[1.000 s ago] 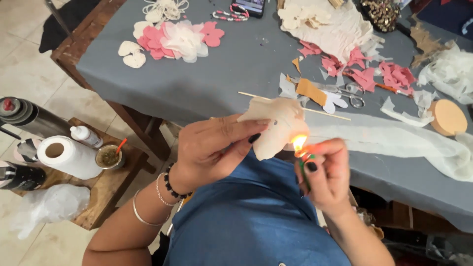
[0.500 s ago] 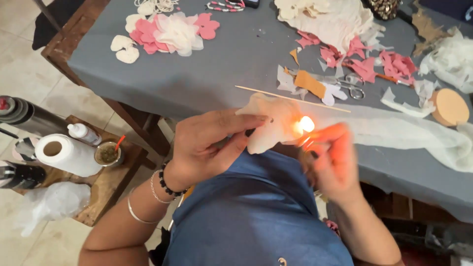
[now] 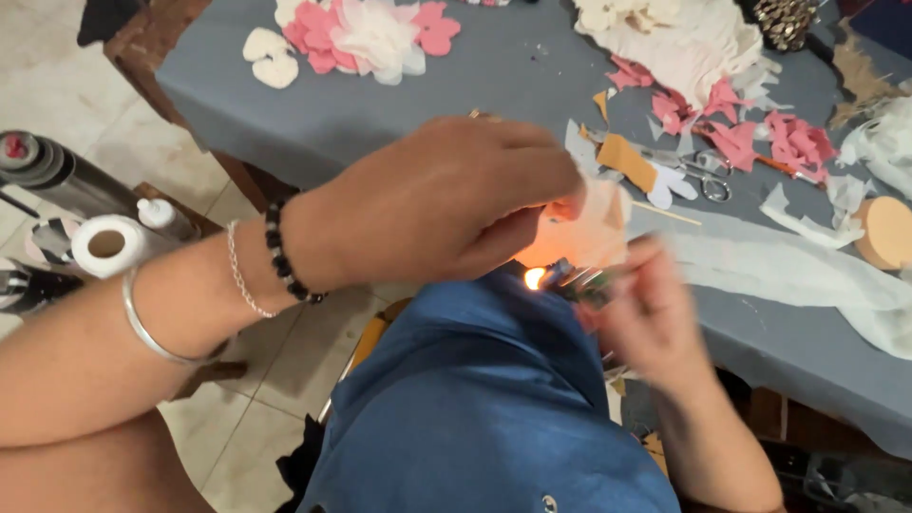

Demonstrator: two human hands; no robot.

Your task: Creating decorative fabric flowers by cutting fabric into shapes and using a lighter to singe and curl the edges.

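Note:
My left hand (image 3: 446, 204) pinches a pale cream fabric petal (image 3: 584, 233) just above my lap, in front of the grey table's near edge. My right hand (image 3: 646, 309), blurred by motion, grips a small lighter (image 3: 579, 280) right under that petal. A small orange flame (image 3: 534, 277) burns at the lighter's tip, close to the petal's lower edge. A beaded bracelet and thin bangles circle my left wrist. My blue-clad lap (image 3: 475, 408) fills the lower middle of the view.
The grey table (image 3: 361, 114) carries pink and white fabric flowers (image 3: 366, 28), pink petal scraps (image 3: 760, 133), scissors (image 3: 698, 176), a long white fabric strip (image 3: 788, 271) and a round tan disc (image 3: 888, 233). A low wooden stand at left holds a tape roll (image 3: 104, 245) and bottles.
The view has closed in on my hands. My left hand and the petal now sit higher and larger in view; my right hand with the lit lighter shifted slightly and is blurred.

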